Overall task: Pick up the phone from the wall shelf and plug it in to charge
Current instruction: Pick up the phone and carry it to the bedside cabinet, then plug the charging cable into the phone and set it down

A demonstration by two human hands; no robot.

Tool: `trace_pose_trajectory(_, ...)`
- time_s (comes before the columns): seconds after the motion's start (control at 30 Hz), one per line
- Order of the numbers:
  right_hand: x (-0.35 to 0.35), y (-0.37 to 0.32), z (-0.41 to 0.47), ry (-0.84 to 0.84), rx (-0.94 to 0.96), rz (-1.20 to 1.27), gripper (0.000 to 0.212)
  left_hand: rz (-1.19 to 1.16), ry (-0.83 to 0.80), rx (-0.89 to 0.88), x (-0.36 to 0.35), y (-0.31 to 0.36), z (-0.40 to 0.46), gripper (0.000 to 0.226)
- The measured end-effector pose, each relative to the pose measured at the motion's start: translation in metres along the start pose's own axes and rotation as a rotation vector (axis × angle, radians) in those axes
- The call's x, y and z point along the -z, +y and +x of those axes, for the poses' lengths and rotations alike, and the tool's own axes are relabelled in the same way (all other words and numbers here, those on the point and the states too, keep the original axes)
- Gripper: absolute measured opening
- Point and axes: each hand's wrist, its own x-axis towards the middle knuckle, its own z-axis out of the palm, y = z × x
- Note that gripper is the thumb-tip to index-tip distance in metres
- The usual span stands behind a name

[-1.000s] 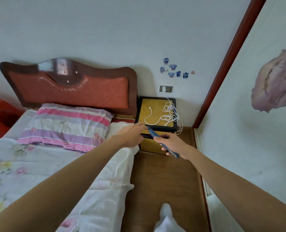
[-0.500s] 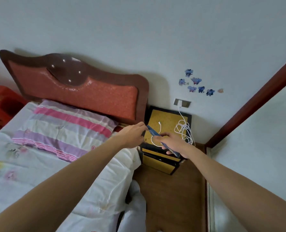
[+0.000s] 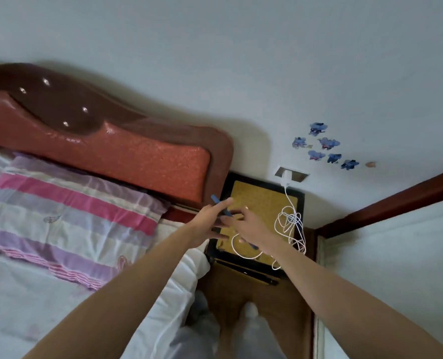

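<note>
Blue phone [image 3: 221, 207] held edge-up over the nightstand [image 3: 260, 200], pinched in left hand [image 3: 210, 224]. Right hand [image 3: 246, 226] beside it, fingers loosely spread, likely freed to reach the white cable [image 3: 290, 221], whose charger [image 3: 286, 178] sits in the far wall socket.

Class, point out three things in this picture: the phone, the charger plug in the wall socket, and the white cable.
phone [image 3: 216, 199]: head view, blue upper end above the left hand.
charger plug [image 3: 286, 178]: head view, white body.
white cable [image 3: 289, 221]: head view, tangled coil.
</note>
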Motion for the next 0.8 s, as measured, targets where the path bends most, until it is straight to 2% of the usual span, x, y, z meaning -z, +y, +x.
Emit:
trace_pose_trajectory(0.17,-0.019,0.016,0.042,-0.138,0.035,-0.211,0.058,-0.401,0.134,0.146,0.009,-0.023,0.045,0.056)
trace_pose_trajectory(0.23,-0.02,0.03,0.062,-0.2,0.032,-0.294,0.069,-0.523,0.139,0.164,0.016,-0.035,0.063,0.045)
trace_pose_trajectory(0.3,-0.02,0.045,0.081,-0.244,0.053,-0.349,0.071,-0.636,0.16,0.169,0.019,-0.047,0.077,0.035)
trace_pose_trajectory(0.33,-0.019,0.051,0.091,-0.25,0.054,-0.337,0.063,-0.678,0.18,0.172,0.02,-0.053,0.085,0.034)
trace_pose_trajectory(0.4,-0.013,0.066,0.116,-0.189,0.022,-0.218,0.032,-0.757,0.201,0.169,0.023,-0.065,0.097,0.034)
trace_pose_trajectory(0.47,-0.003,0.082,0.151,-0.021,0.007,-0.184,0.008,-0.839,0.232,0.165,0.028,-0.076,0.109,0.035)
trace_pose_trajectory(0.5,0.001,0.091,0.169,0.058,-0.028,-0.226,0.011,-0.873,0.241,0.165,0.03,-0.081,0.114,0.036)
trace_pose_trajectory(0.57,0.009,0.112,0.199,0.171,-0.162,-0.363,0.031,-0.93,0.226,0.153,0.033,-0.088,0.122,0.038)
trace_pose_trajectory(0.67,0.014,0.139,0.222,0.207,-0.263,-0.553,0.053,-1.026,0.211,0.095,0.036,-0.095,0.125,0.044)
trace_pose_trajectory(0.73,0.012,0.156,0.229,0.215,-0.305,-0.597,0.057,-1.071,0.216,0.064,0.038,-0.097,0.122,0.048)
trace_pose_trajectory(0.8,0.009,0.175,0.236,0.188,-0.328,-0.61,0.053,-1.099,0.248,0.043,0.04,-0.092,0.117,0.051)
